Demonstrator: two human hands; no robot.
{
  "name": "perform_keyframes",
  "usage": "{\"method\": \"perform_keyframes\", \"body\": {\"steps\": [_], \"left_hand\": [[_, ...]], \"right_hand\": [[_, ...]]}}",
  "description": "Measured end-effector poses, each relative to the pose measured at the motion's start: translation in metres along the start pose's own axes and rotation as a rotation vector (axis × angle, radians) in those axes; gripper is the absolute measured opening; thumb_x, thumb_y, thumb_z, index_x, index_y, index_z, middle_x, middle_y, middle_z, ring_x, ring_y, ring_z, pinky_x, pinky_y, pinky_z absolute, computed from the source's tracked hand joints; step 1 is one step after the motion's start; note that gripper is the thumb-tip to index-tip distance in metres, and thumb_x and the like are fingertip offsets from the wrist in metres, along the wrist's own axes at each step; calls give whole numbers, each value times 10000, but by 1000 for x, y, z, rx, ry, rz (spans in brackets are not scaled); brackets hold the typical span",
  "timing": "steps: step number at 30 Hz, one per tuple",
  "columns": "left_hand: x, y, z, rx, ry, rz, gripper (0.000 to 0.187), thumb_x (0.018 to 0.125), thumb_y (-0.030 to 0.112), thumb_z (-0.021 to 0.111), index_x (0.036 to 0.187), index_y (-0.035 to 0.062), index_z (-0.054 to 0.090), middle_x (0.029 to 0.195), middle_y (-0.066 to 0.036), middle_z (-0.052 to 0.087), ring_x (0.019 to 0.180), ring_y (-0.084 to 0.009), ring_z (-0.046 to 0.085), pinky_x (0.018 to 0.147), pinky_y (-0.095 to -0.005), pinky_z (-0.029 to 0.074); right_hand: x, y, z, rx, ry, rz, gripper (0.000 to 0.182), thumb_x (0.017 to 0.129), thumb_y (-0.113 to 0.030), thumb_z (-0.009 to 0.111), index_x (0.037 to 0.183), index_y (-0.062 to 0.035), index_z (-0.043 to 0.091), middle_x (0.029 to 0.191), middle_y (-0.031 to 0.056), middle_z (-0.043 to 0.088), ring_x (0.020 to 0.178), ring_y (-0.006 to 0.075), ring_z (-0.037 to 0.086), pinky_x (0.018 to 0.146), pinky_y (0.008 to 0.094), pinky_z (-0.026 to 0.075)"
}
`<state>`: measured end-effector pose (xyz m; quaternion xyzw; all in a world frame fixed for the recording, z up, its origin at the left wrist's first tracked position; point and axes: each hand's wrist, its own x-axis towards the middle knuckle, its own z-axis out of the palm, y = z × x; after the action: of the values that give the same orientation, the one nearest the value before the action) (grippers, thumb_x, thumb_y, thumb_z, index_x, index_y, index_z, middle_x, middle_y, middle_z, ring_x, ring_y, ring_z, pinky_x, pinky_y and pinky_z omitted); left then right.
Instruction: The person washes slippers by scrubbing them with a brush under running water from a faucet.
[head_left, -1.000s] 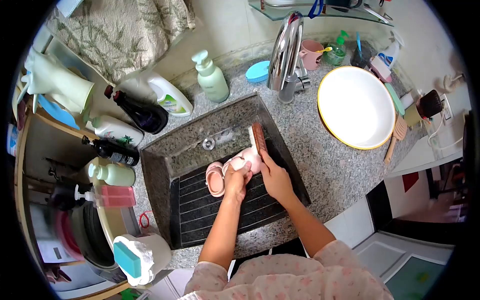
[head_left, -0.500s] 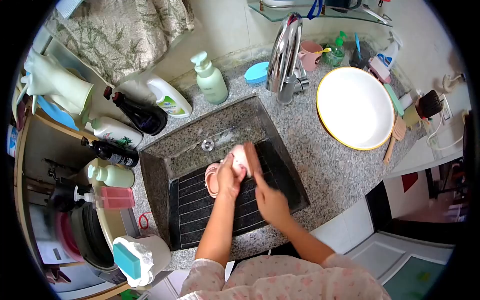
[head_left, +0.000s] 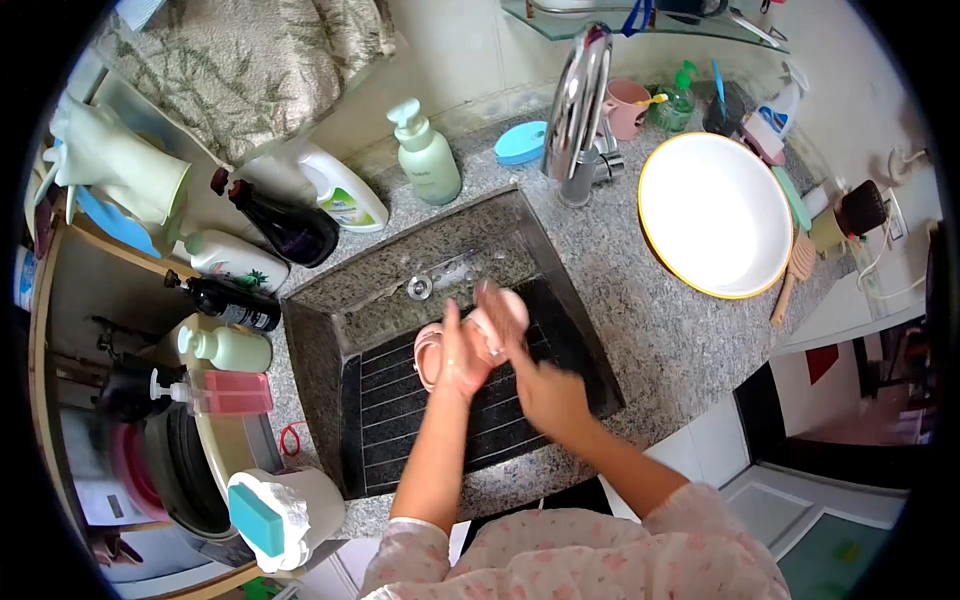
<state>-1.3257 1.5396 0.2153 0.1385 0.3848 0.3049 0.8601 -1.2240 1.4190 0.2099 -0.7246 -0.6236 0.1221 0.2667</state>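
"Two hands, both bare, are over the grey speckled stone sink (head_left: 313, 350): the left hand (head_left: 463, 362) and the right hand (head_left: 552, 398)," the first inspector states. "What does each hold?"

"The left is closed around a small pale pink shoe (head_left: 512, 308)," the second replies. "The right grips a brown brush (head_left: 494, 312) held against that shoe. Brush and fingers are blurred; which face of the brush meets the shoe cannot be told."

"Hands together or apart?"

"Close to each other at the shoe. Contact between them cannot be confirmed."

"Position of the held shoe?"

"Inside the sink's outline, above its black bottom with pale lines (head_left: 395, 430). A second pink shoe (head_left: 427, 360) lies on that bottom, just beside the left hand and partly hidden by it, its opening in view."

"Surroundings?"

"A curved chrome faucet (head_left: 580, 95) stands behind the sink, near a light blue oval dish (head_left: 521, 143) and a pale green pump bottle (head_left: 430, 165). A round white basin with a yellow rim (head_left: 714, 215) rests on the grey speckled counter (head_left: 640, 345), to the sink's right."
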Motion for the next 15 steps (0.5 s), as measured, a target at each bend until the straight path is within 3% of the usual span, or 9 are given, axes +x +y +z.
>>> {"method": "perform_keyframes", "body": {"steps": [1, 2, 5, 6, 8, 10, 12, 14, 15], "left_hand": [[10, 10, -16, -145, -22, -49, 744, 893, 636, 258, 1355, 57, 335, 1348, -152, 416, 1219, -341, 417, 997, -530, 338], [20, 12, -27, -144, -41, -18, 870, 824, 740, 244, 1251, -5, 384, 994, -181, 569, 918, -344, 560, 886, -537, 414], [-3, -2, 2, -143, -139, -28, 906, 797, 752, 306, 1276, -14, 364, 1106, -199, 548, 1028, -357, 538, 943, -547, 368], [-5, 2, 5, -641, -528, -297, 954, 786, 762, 307, 1317, -31, 323, 1211, -222, 505, 1114, -371, 495, 971, -556, 332], [-15, 4, 14, -42, -152, -40, 1000, 774, 774, 310, 1345, -46, 284, 1300, -239, 434, 1171, -392, 446, 994, -582, 287], [0, 18, -13, -306, -178, -91, 1030, 764, 785, 303, 1375, -42, 232, 1346, -244, 376, 1217, -403, 399, 1009, -605, 249], [-1, 17, -17, -316, -206, -95, 1057, 754, 796, 301, 1391, -39, 186, 1388, -229, 323, 1251, -408, 359, 1013, -618, 229], [-18, 5, 7, -3, -246, 15, 1055, 762, 790, 293, 1406, -32, 144, 1407, -213, 304, 1268, -399, 344, 1017, -615, 221], [3, -6, -21, -670, -752, -286, 1028, 773, 777, 296, 1397, -32, 182, 1403, -204, 321, 1258, -392, 358, 1023, -608, 216]], "right_hand": [[-23, -5, -3, 4, -60, -43, 590, 798, -139, 555, 1364, -209, 405, 567, 133, 528, 445, 286, 549, 433, 417, 458], [-35, -6, -2, 6, -145, -68, 585, 805, -138, 551, 1366, -218, 403, 562, 126, 518, 432, 278, 541, 427, 423, 452], [8, 8, 18, 42, 159, -73, 518, 836, -142, 525, 1343, -185, 425, 586, 128, 529, 458, 313, 536, 443, 415, 447], [24, 14, 21, 73, 155, -42, 503, 844, -147, 518, 1337, -171, 427, 599, 129, 535, 475, 325, 536, 451, 408, 448], [14, 15, 15, 60, 129, -68, 485, 844, -151, 520, 1323, -168, 445, 603, 128, 538, 471, 319, 537, 445, 409, 445], [-24, -8, -16, 17, -241, -32, 455, 850, -156, 517, 1302, -170, 468, 605, 130, 539, 482, 314, 544, 452, 409, 447], [-31, -3, -5, 64, -140, -106, 438, 850, -157, 514, 1286, -185, 485, 599, 126, 537, 485, 298, 546, 452, 400, 447], [2, 12, 10, 33, 81, -68, 436, 853, -162, 512, 1287, -193, 487, 596, 125, 539, 492, 296, 550, 461, 405, 450], [19, 20, 13, 60, 71, 31, 436, 864, -165, 498, 1298, -188, 469, 604, 130, 548, 501, 309, 556, 471, 422, 451]]}}
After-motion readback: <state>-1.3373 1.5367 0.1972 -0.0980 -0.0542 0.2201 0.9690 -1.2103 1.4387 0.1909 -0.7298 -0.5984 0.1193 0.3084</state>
